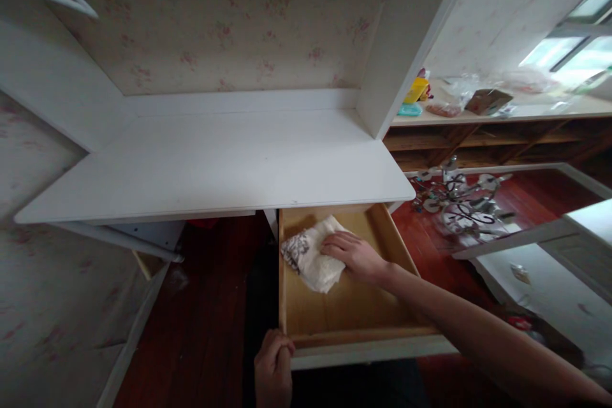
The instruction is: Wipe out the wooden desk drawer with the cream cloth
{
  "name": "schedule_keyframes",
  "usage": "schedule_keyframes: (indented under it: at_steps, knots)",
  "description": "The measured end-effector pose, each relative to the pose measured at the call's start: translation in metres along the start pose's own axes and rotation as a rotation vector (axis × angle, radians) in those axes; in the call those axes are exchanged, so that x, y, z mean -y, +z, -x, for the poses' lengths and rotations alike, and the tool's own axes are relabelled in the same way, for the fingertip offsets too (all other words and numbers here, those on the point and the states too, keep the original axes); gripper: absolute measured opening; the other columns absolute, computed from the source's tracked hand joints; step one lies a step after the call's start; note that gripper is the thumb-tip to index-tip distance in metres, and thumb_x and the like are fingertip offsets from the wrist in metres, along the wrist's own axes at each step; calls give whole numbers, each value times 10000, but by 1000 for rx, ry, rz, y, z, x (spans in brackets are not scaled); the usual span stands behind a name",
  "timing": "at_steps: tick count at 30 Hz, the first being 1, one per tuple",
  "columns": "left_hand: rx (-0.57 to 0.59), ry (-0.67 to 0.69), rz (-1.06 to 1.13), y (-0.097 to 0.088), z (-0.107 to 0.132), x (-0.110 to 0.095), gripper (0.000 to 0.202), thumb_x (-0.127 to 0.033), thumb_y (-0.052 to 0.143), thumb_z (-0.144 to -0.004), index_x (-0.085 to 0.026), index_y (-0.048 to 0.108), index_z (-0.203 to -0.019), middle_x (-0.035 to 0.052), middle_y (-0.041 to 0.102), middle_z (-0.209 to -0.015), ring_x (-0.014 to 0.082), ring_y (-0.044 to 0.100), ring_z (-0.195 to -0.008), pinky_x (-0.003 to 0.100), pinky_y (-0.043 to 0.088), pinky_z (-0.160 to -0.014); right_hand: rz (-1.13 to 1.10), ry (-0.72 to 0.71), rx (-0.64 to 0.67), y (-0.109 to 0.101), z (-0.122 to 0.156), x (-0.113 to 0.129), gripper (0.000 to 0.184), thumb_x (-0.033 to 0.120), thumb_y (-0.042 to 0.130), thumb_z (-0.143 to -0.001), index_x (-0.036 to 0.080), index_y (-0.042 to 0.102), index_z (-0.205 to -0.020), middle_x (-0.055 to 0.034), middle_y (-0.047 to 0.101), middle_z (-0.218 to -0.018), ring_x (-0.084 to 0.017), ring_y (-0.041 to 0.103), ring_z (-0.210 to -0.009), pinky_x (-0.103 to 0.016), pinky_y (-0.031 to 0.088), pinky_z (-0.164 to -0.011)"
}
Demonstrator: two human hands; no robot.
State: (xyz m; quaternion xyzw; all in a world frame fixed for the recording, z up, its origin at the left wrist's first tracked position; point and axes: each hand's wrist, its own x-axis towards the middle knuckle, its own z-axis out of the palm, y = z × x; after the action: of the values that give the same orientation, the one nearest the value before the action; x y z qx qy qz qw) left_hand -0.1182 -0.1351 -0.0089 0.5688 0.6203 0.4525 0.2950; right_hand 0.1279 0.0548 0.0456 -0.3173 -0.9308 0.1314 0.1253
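Note:
A wooden drawer [377, 226] stands pulled out from under a white desk top [220, 166]. Inside it lies a crumpled cream cloth [313, 255] with a dark patterned patch. My right hand [356, 255] rests on top of the cloth, fingers curled down and pressing it against the drawer floor. My left hand [274, 366] is closed around the front left corner of the drawer's white front panel [373, 350].
Dark red wooden floor [201, 306] lies left of the drawer. A metal lamp fixture [459, 201] sits on the floor at right. A shelf [502, 111] behind it carries a yellow item, a box and plastic bags. White furniture panels [540, 280] stand at right.

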Motion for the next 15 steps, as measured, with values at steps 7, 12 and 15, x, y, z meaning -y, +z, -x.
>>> schedule_keyframes:
  at_steps: [7, 12, 15]
  knots:
    - [19, -6, 15, -1, 1, 5, 286, -197, 424, -841, -201, 557, -589, -3, 544, -590, 120, 535, -572, 206, 435, -558, 429, -353, 87, 58, -73, -37, 238, 194, 392, -994, 235, 623, -1038, -2, 594, -1268, -144, 442, -1244, -447, 205, -1156]
    - [19, -30, 36, 0, 2, 8, 295, -215, 411, -840, -204, 552, -581, 1, 534, -588, 125, 528, -578, 215, 434, -569, 472, -237, 202, 60, -69, -67, 268, 178, 384, -985, 196, 651, -964, -40, 658, -1094, -154, 528, -1102, -413, 276, -1105]
    - [37, -23, 30, 0, 2, 10, 293, -197, 406, -832, -204, 550, -577, 1, 536, -584, 123, 528, -573, 215, 432, -564, 489, -120, 263, 44, -42, -88, 274, 152, 404, -963, 163, 668, -889, -71, 677, -948, -177, 569, -995, -387, 357, -1008]
